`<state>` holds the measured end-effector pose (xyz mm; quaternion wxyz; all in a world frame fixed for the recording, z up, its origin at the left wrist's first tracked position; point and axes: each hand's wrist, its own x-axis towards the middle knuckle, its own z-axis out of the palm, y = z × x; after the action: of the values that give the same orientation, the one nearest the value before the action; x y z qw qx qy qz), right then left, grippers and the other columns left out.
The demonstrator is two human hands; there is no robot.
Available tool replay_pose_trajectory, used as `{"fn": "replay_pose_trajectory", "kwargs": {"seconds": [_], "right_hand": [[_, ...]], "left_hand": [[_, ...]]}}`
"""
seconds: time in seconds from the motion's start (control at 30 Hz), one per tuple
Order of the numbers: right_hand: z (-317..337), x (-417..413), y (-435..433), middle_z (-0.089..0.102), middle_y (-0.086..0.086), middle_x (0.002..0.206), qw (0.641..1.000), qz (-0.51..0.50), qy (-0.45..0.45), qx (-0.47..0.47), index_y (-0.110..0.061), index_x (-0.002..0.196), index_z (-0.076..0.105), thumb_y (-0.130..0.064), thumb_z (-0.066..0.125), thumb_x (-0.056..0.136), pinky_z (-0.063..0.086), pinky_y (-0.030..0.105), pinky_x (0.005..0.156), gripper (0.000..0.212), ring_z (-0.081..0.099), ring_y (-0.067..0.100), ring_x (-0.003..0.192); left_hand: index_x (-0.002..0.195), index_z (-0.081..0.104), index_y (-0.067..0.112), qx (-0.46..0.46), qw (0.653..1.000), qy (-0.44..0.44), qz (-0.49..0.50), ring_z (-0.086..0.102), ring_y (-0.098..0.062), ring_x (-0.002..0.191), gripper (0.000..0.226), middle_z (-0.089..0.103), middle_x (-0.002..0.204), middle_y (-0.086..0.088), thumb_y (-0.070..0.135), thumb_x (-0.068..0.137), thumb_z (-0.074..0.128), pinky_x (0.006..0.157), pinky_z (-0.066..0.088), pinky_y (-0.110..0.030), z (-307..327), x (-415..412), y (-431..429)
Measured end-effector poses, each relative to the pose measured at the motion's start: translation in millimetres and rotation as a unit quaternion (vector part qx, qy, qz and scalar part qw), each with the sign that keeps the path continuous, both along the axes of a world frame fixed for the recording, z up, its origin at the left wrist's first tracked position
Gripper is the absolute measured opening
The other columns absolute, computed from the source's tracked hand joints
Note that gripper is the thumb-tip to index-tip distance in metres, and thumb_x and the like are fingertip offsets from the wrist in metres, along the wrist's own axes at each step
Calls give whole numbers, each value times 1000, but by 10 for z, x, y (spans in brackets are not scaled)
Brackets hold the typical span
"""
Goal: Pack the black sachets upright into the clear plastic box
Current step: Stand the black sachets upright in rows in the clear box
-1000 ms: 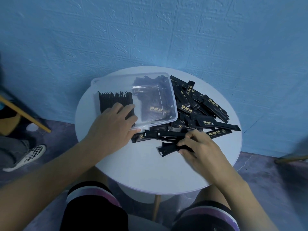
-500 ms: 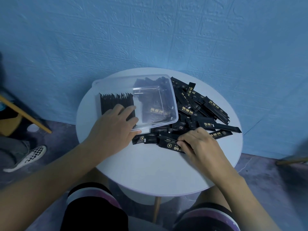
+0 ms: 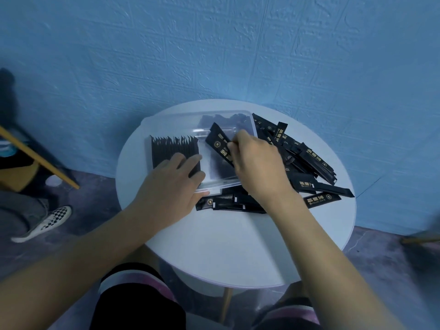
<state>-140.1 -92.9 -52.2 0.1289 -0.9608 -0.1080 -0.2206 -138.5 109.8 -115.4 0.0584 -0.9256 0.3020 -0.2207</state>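
The clear plastic box (image 3: pixel 252 125) sits at the back of the round white table (image 3: pixel 228 248). A row of black sachets (image 3: pixel 170 150) stands upright in its left part. My left hand (image 3: pixel 171 184) rests on that row with straight fingers, its palm over the box's front edge. My right hand (image 3: pixel 256 163) pinches a black sachet with gold print (image 3: pixel 217 142) and holds it tilted over the box's open middle. A loose pile of black sachets (image 3: pixel 307 158) lies right of the box, with more in front (image 3: pixel 228 202).
A blue textured wall stands close behind the table. At the left are a wooden chair leg (image 3: pixel 40 160) and another person's checkered shoe (image 3: pixel 45 222). My knees in dark shorts are under the table's front edge.
My right hand has lifted sachets off the pile in front of the box and carried them up and left over the box. My left hand stays on the upright row.
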Motion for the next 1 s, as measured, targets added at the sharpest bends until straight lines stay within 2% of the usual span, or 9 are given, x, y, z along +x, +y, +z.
{"fn": "replay_pose_trajectory", "kwargs": {"seconds": [0.1, 0.2, 0.33, 0.47, 0.57, 0.8, 0.87, 0.93, 1.0], "right_hand": [[-106, 243, 211, 68, 13, 97, 997, -49, 50, -41, -4, 112, 53, -16, 44, 103, 30, 36, 59, 18, 63, 40, 82], [-216, 338, 329, 67, 17, 99, 991, -73, 100, -41, -6, 111, 51, -11, 48, 100, 31, 36, 62, 12, 64, 41, 87], [-240, 377, 304, 67, 18, 98, 985, -40, 162, 38, -12, 104, 54, -27, 44, 103, 36, 40, 68, 18, 59, 42, 93], [-210, 416, 226, 73, 8, 89, 963, 1, 225, 147, -17, 96, 61, -30, 51, 101, 51, 41, 86, 17, 67, 34, 89], [-232, 414, 193, 74, 5, 71, 938, 26, 258, 230, -20, 88, 61, -25, 53, 99, 59, 50, 79, 15, 72, 29, 70], [-216, 397, 164, 72, 10, 68, 913, 49, 292, 280, -15, 82, 65, -13, 56, 99, 61, 34, 59, 19, 66, 18, 54], [-224, 415, 161, 71, 9, 66, 910, 48, 301, 282, -17, 80, 65, -14, 57, 98, 61, 34, 60, 20, 66, 20, 55], [-237, 437, 164, 72, 9, 65, 911, 46, 299, 279, -21, 76, 65, -17, 58, 97, 63, 44, 67, 23, 70, 30, 61], [-266, 452, 163, 72, 4, 65, 921, 45, 288, 260, -24, 74, 65, -18, 57, 96, 63, 48, 72, 24, 72, 27, 68]], "left_hand": [[104, 70, 12, -1, 1000, 3, -2, 53, -33, 104, 35, 57, 138, -12, 42, 87, 71, 74, 50, -41, -7, 3, 0], [106, 71, 12, -1, 1000, 0, -6, 52, -33, 105, 37, 56, 139, -12, 43, 91, 56, 75, 50, -42, -3, 2, -1], [106, 70, 13, 1, 1000, 4, -8, 53, -33, 105, 41, 55, 138, -11, 45, 90, 49, 75, 50, -44, 22, -12, -11], [108, 70, 14, 6, 1000, 6, -6, 53, -33, 107, 41, 55, 140, -12, 45, 90, 50, 76, 51, -45, 27, -5, -4], [111, 67, 14, 4, 1000, 4, -2, 52, -33, 108, 40, 54, 141, -11, 45, 89, 56, 76, 51, -43, 24, -10, 0], [129, 55, 18, -23, 1000, -9, -15, 53, -32, 101, 51, 56, 135, -8, 40, 86, 68, 75, 51, -44, 33, -24, -11], [132, 55, 17, -19, 1000, -14, -17, 53, -32, 100, 53, 56, 135, -9, 43, 87, 66, 74, 51, -44, 38, -24, -10], [134, 55, 16, -18, 1000, -13, -17, 54, -32, 101, 54, 54, 138, -10, 44, 88, 63, 75, 52, -44, 51, -21, -8], [132, 57, 13, -22, 1000, -9, -17, 54, -32, 102, 54, 50, 144, -12, 44, 88, 62, 75, 52, -44, 60, -22, -8]]}}
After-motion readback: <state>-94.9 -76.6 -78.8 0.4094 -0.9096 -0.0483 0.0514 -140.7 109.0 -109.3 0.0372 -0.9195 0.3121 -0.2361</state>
